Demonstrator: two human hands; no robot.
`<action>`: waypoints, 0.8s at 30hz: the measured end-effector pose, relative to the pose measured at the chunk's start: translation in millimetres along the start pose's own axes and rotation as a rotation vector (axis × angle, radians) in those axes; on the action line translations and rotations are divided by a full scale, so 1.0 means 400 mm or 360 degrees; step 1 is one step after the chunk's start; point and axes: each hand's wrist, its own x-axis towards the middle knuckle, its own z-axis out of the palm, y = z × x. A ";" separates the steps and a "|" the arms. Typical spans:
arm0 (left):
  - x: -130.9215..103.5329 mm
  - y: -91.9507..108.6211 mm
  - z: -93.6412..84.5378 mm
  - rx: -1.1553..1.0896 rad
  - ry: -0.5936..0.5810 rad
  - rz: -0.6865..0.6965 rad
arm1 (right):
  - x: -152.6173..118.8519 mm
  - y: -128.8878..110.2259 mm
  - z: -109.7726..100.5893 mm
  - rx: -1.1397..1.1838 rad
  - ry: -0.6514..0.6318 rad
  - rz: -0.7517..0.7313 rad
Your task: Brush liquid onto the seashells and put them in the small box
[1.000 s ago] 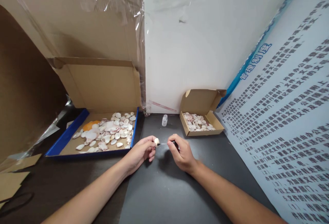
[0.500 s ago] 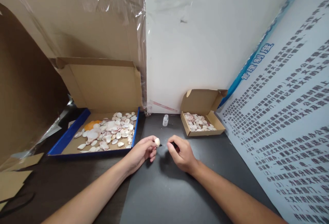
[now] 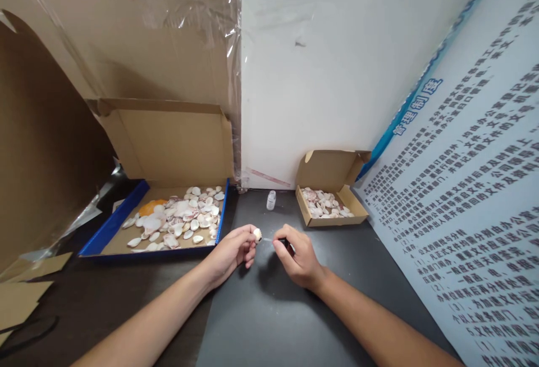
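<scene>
While the left hand [image 3: 236, 248] pinches a small shell [image 3: 257, 235], the right hand [image 3: 298, 257] grips a black-handled tool [image 3: 284, 243]

Both hands are raised over the dark counter [image 3: 269, 322], nearer the person than the small bottle [image 3: 271, 200], which stands upright. The pale shell is on the near side of the bottle and slightly to its left, caught between thumb and fingertips, with the other fingers loosely curled. Slightly right of the bottle, also on its near side, the right hand is closed around the black handle, its thin shaft pointing toward the shell; the contact is too small to make out. Well to the left of the bottle, an open blue-walled box [image 3: 118, 216] holds many loose shells [image 3: 179, 215] and something orange [image 3: 151, 207]. To the right of the bottle, a smaller open cardboard box [image 3: 337, 221] holds more shells [image 3: 324, 203]. Behind the bottle rises a white panel [image 3: 307, 86]
</scene>
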 end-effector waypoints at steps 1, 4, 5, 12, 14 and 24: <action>0.000 0.000 0.000 0.0002 -0.0001 0.0002 | 0.000 -0.001 0.000 -0.0015 -0.0003 0.0015; -0.002 0.001 0.002 0.0005 0.0005 -0.0001 | -0.001 -0.002 0.000 -0.0058 0.0017 0.0077; -0.002 0.002 0.003 0.0006 0.0011 -0.0003 | -0.001 -0.003 -0.001 -0.0054 0.0021 0.0077; -0.003 0.003 0.004 -0.0002 0.0017 0.0014 | 0.002 -0.003 -0.001 -0.0058 -0.0013 0.0038; -0.003 0.001 0.002 0.0000 0.0005 0.0010 | 0.002 -0.002 -0.001 -0.0065 0.0020 0.0061; -0.002 0.002 -0.001 -0.0004 -0.0043 -0.0028 | 0.001 -0.005 -0.001 -0.0084 0.0054 0.0074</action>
